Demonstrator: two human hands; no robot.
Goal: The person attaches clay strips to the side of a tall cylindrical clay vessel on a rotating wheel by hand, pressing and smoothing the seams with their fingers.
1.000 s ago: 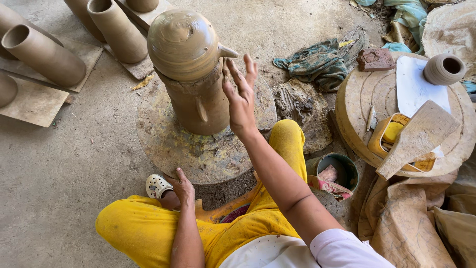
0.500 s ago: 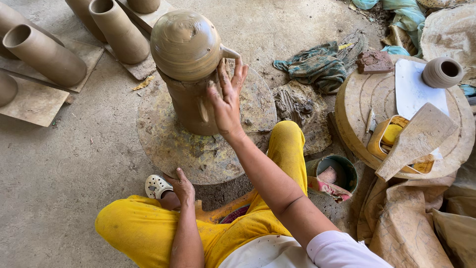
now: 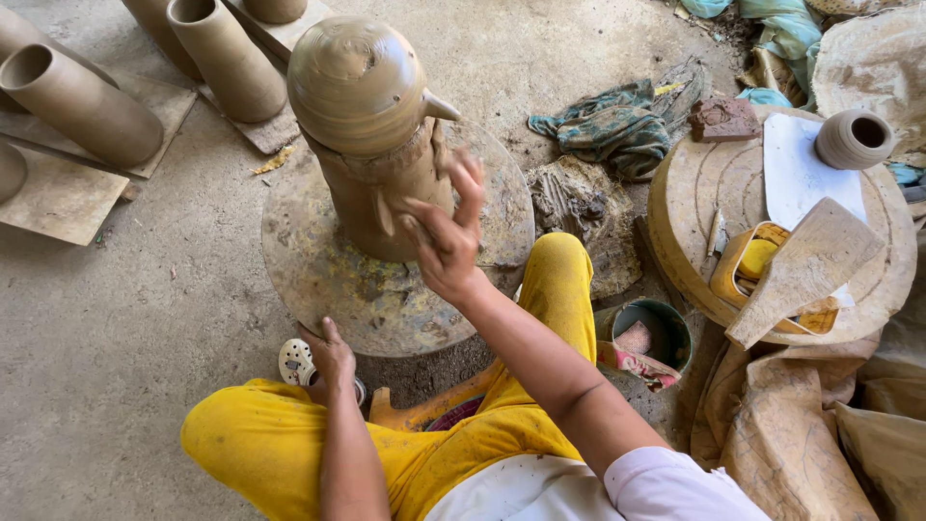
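Left of the fingers, L hand [image 3: 331, 355] rests flat on wheel [image 3: 318, 280] rim, gripping nothing. R hand [image 3: 446, 241], fingers [image 3: 470, 183] spread, presses pot [image 3: 371, 125] wall w/ palm; soft clay may dent or topple if pushed hard.

Tall wet clay vessel on the turning disc

The clay vessel [image 3: 371, 135] is stood upright at the middle of the round clay-smeared disc [image 3: 328, 280]; a domed top, a small spout on one side and a cylindrical brown body are shown.
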